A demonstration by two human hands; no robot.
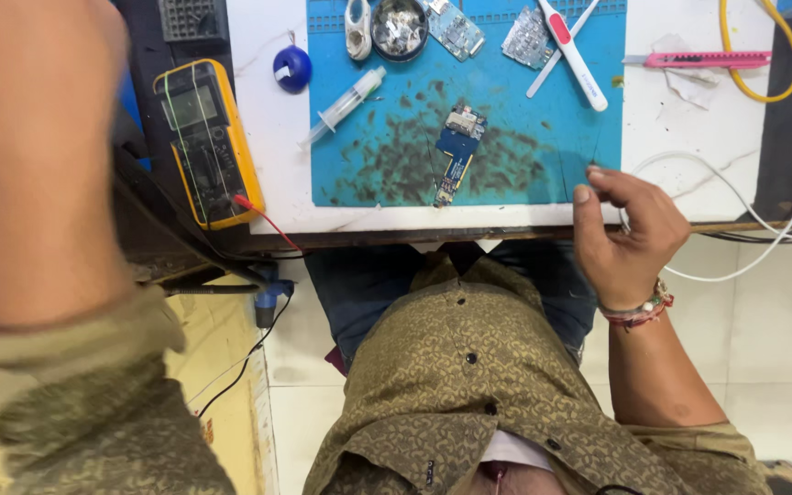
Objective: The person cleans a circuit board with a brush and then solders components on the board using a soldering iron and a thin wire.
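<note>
White worktop with a stained blue repair mat fills the upper view. On the mat, near its front edge, lies a small blue circuit board, apart from both hands. Right hand hovers at the mat's front right corner, thumb and forefinger pinched together on what look like thin dark tweezers, hard to make out; the other fingers curl loosely. Left hand's forearm is raised close to the camera and blurred, so I cannot tell how its fingers stand. Further out: a syringe, a round metal dish, a white-and-red tool, a pink cutter, a yellow multimeter.
</note>
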